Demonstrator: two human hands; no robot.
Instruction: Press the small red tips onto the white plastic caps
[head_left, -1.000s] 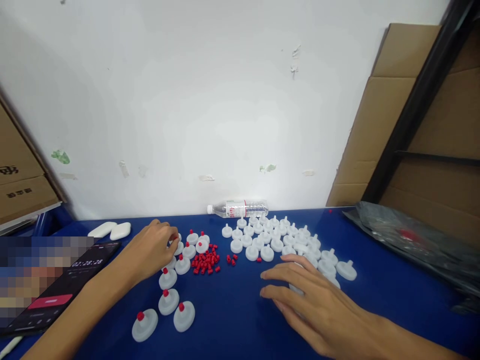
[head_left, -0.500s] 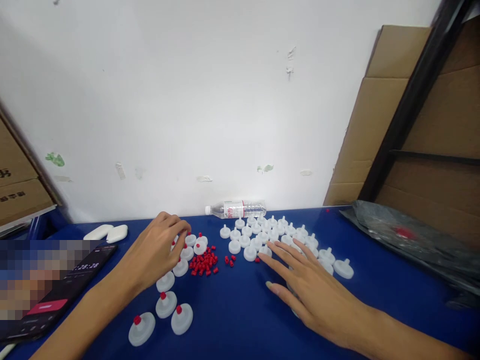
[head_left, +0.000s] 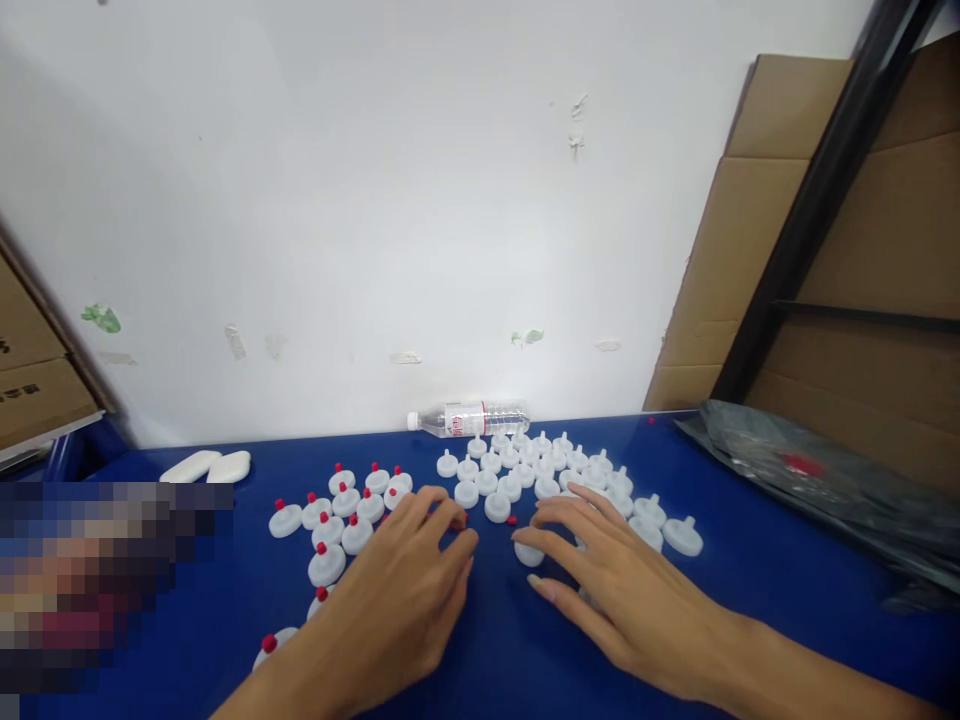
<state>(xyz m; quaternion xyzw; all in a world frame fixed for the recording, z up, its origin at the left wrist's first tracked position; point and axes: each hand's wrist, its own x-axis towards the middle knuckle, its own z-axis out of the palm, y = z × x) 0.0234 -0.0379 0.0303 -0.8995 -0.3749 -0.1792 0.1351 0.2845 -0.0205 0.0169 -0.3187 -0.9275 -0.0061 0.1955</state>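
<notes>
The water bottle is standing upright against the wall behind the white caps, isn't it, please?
Not quite: the bottle is lying on its side, not upright. It does sit against the wall behind the white caps, as the head view shows.
</notes>
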